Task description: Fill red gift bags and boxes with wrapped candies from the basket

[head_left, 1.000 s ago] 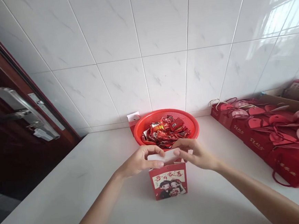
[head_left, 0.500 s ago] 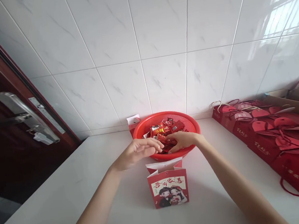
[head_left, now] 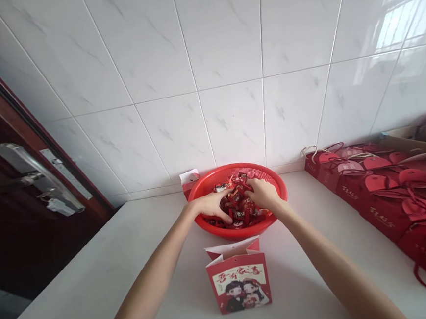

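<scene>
Both hands are inside a red plastic basket [head_left: 282,193] filled with red-wrapped sweets [head_left: 244,203]. My left hand [head_left: 214,205] reaches in from the left side, thumb and fingers spread apart around some of the sweets. Across from it, my right hand [head_left: 262,194] bends its fingers down among the wrappers near the back right; its fingertips are partly hidden there. In front of the basket a small red paper bag [head_left: 239,280] with a cartoon couple stands upright, its top open.
Many filled-looking red gift boxes [head_left: 371,196] with cord handles line the right side. Behind the basket's left edge stands another small red-and-white bag [head_left: 188,181]. A tiled wall [head_left: 232,118] rises behind; a dark door [head_left: 13,204] is at the left.
My left hand has moved from above the basket's front edge down into the sweets. My right hand has shifted further back, and the sweets lie differently. The view has tilted slightly.
</scene>
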The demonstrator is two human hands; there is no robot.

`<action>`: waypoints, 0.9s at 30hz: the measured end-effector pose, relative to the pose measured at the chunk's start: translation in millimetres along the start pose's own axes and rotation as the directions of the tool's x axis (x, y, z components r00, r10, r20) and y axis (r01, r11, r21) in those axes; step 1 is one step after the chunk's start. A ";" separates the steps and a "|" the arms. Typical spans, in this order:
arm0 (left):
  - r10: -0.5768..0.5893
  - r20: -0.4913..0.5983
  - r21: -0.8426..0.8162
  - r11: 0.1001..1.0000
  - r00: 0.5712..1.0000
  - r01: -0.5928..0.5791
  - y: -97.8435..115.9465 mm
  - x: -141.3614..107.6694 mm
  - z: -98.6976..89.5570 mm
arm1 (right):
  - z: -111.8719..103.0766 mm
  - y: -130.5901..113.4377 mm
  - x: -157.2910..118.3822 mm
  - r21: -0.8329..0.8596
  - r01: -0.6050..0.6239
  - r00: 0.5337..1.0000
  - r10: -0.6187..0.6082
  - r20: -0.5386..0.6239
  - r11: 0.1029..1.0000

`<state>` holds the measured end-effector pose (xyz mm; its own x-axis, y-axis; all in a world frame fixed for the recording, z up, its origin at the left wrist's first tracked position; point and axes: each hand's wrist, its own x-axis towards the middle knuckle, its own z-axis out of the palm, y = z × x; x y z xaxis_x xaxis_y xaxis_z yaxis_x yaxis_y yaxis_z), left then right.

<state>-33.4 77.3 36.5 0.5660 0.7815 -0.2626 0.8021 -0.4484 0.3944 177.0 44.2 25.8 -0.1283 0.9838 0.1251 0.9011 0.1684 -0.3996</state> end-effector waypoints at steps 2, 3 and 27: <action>-0.025 -0.021 0.048 0.999 0.999 0.026 1.8 3.7 5.2 | -0.1 1.6 0.6 0.007 -0.083 0.995 0.083 -0.056 0.997; -0.028 -0.049 0.061 0.998 0.998 0.031 2.1 5.1 7.9 | -0.2 2.7 0.9 0.015 -0.116 0.990 0.117 -0.080 0.993; -0.074 -0.567 -0.047 0.997 0.820 0.057 -11.0 12.0 20.6 | 3.4 2.3 -1.5 -0.008 0.100 0.995 -0.100 -0.018 0.995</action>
<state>-31.5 82.7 11.0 0.2969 0.9203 0.2545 0.8233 -0.3818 0.4199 178.0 43.3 21.6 -0.2107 0.9606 0.1811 0.8871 0.2657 -0.3773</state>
